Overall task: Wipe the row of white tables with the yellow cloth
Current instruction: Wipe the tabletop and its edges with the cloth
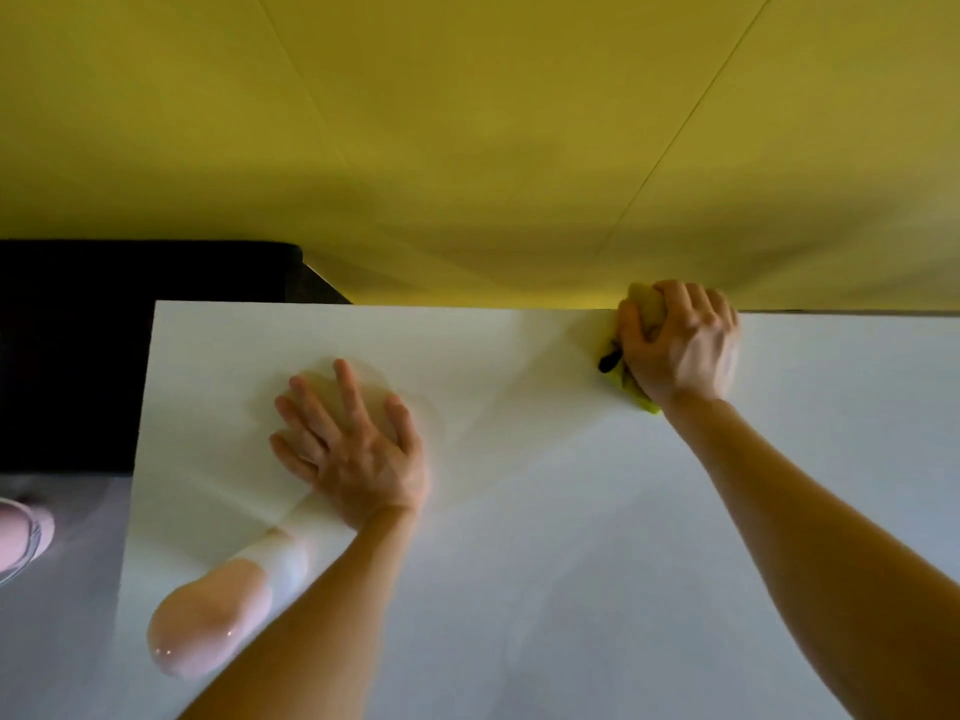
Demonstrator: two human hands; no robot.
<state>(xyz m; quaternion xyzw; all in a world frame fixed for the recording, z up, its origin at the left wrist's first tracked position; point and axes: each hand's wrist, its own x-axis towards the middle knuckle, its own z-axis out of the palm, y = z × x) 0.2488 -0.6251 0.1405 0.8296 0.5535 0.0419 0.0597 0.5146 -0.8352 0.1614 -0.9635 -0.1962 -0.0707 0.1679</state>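
A glossy white table (519,511) fills the lower part of the head view. My right hand (680,343) grips the bunched yellow cloth (647,304) at the table's far edge, against the yellow wall. A corner of the cloth sticks out below the hand near my wrist, with a small black tag beside it. My left hand (348,444) rests flat on the table top with its fingers spread, left of centre.
A yellow panelled wall (467,122) rises right behind the table's far edge. A dark seat or bench (104,345) lies past the table's left edge. A pinkish reflection shows on the table at lower left. A pink object (21,537) sits at the left border.
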